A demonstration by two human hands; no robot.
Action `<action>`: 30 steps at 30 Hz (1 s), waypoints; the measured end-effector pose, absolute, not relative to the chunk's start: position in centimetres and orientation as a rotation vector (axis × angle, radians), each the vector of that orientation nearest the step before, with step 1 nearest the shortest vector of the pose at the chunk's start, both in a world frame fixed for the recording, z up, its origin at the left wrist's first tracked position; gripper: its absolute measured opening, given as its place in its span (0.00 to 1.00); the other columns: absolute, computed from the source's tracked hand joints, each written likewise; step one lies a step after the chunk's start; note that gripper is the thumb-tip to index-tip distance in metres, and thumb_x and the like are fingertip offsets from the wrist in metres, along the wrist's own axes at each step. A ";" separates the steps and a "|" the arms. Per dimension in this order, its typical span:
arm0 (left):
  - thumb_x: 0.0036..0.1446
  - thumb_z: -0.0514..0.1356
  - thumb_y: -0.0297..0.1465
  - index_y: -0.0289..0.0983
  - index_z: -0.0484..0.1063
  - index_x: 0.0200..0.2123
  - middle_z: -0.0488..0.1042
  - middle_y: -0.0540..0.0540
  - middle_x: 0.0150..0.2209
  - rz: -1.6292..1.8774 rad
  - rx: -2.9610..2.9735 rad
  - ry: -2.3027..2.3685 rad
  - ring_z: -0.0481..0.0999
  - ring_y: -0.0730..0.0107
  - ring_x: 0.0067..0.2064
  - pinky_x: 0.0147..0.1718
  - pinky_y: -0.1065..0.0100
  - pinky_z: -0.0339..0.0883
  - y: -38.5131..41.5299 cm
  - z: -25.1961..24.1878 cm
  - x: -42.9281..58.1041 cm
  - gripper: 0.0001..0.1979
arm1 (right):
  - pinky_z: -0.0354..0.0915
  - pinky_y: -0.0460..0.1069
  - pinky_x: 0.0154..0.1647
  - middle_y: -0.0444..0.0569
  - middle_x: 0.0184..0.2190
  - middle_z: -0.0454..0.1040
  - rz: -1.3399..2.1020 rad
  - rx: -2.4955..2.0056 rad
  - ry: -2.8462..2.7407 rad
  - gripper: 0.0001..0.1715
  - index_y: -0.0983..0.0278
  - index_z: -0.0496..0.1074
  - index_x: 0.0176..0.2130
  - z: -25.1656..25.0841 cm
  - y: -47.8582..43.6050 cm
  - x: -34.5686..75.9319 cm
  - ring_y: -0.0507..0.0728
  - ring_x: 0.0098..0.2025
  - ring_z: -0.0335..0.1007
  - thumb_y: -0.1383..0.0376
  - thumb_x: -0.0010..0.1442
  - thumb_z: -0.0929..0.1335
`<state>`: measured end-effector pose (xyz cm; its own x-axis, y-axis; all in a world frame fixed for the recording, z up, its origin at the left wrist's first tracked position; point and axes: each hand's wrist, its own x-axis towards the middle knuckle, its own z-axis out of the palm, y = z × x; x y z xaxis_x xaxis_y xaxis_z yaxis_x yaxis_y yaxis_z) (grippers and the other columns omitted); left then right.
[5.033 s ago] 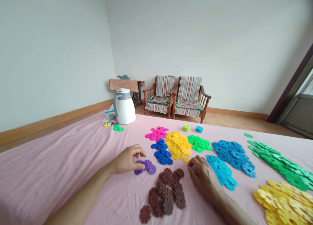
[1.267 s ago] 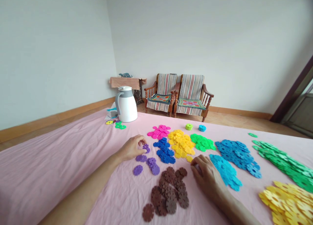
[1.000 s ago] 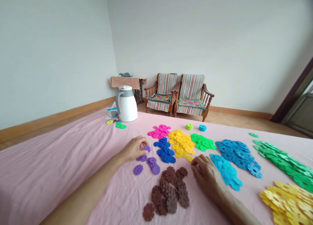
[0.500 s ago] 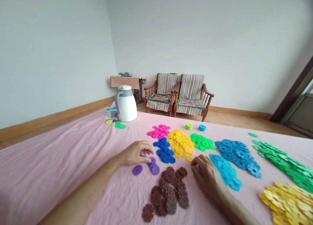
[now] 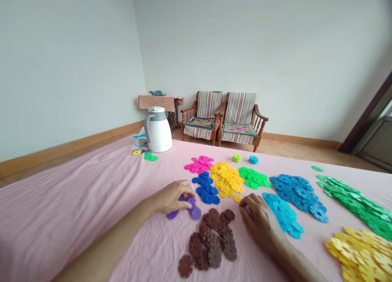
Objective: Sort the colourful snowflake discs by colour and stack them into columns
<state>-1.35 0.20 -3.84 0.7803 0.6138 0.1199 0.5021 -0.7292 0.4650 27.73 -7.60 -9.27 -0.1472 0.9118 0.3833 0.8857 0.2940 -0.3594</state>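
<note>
My left hand [image 5: 172, 197] rests on the pink cloth [image 5: 76, 208] with its fingers curled down over a small group of purple snowflake discs [image 5: 192, 206], pinching one. Just right of them lies a heap of brown discs [image 5: 212, 237]. My right hand [image 5: 260, 223] lies beside that heap, fingers bent and closed around something pale that I cannot make out, its knuckles next to the light blue discs [image 5: 283, 214]. Dark blue discs [image 5: 206, 189] and yellow discs [image 5: 227, 180] lie just beyond both hands.
Pink discs [image 5: 199, 165], green discs [image 5: 252, 178], a blue pile [image 5: 298, 192], a long green pile [image 5: 355, 202] and a yellow pile [image 5: 361, 253] spread to the right. A white jug [image 5: 158, 129] stands at the far left. Two wooden armchairs [image 5: 225, 118] stand against the wall.
My left hand has come back toward me from the far purple discs and now covers the nearer ones, which are gathered closer together. My right hand has stayed put.
</note>
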 end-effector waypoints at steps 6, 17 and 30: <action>0.46 0.63 0.26 0.38 0.74 0.35 0.69 0.49 0.33 0.430 2.553 0.826 0.68 0.71 0.35 0.34 0.73 0.61 0.2 -4.1 -1.2 0.10 | 0.58 0.54 0.39 0.49 0.32 0.68 0.060 -1.601 -2.036 0.09 0.62 0.67 0.31 -9.3 -7.6 27.7 0.57 0.36 0.63 0.66 0.60 0.59; 0.46 0.61 0.29 0.36 0.74 0.34 0.69 0.48 0.32 0.807 2.394 1.270 0.68 0.71 0.32 0.33 0.71 0.63 3.1 -5.4 -3.3 0.09 | 0.58 0.53 0.39 0.48 0.32 0.69 0.033 -1.597 -2.036 0.09 0.62 0.67 0.31 -9.0 -7.6 27.5 0.57 0.36 0.63 0.66 0.60 0.60; 0.45 0.60 0.26 0.36 0.73 0.33 0.68 0.49 0.31 0.656 2.499 1.211 0.68 0.70 0.32 0.34 0.71 0.62 2.7 -5.8 -2.9 0.09 | 0.59 0.53 0.38 0.49 0.31 0.69 0.026 -1.579 -2.043 0.11 0.62 0.68 0.31 -9.1 -7.5 27.7 0.57 0.35 0.64 0.65 0.59 0.59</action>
<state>-2.88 2.72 -5.78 0.5439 0.7934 0.2734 0.6626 -0.6059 0.4402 27.71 -7.53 -9.10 -0.1571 0.8991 0.4086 0.8884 0.3093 -0.3392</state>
